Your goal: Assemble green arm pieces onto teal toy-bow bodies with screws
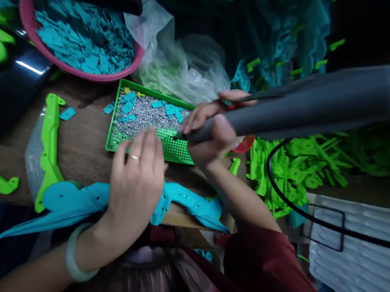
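R hand (206, 150) grips grey cylindrical tool (306, 108). L hand (135, 173) over smooth blue part (195, 196) — can't tell if gripping. Brown counter (81, 150) shows L of perforated green tray (177, 148).

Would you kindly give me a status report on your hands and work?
Right hand gripping dark tool, tip over green tray. Left hand over blue workpiece, contact unclear. That hand hides some of it.

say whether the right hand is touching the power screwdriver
Touching. The head view shows the right hand wrapped around the front end of the power screwdriver, fingers on its far side and thumb across the near side.
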The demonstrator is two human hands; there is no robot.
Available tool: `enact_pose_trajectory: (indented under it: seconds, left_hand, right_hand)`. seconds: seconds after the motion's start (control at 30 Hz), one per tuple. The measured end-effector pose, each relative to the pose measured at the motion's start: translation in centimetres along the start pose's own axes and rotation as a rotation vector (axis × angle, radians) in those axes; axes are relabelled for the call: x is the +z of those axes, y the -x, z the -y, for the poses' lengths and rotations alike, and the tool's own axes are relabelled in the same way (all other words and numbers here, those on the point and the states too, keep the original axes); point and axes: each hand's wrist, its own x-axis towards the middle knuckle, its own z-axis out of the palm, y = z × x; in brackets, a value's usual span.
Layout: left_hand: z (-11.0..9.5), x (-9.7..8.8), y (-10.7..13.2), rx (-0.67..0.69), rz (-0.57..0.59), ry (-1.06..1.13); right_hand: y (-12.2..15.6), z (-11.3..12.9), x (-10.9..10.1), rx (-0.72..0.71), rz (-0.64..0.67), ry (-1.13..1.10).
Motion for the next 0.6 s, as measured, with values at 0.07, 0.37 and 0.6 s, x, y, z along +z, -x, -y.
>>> enact_pose_trajectory:
  seconds: [0.07, 0.37, 0.6]
  left_hand:
    - [-1.0, 0.3, 1.9, 0.198, 0.000, 0.112]
    - [-1.3, 2.5, 6.7, 0.385, 0.211, 0.232]
    - [-0.5, 3.8, 7.9, 0.333, 0.086, 0.252]
  right_hand:
    - [0.1, -2.1, 0.4, 0.121, 0.041, 0.037]
    - [1.4, -4.7, -0.2, 0.149, 0.105, 0.165]
    - [0.8, -0.6, -2.8, 0.356, 0.406, 0.173]
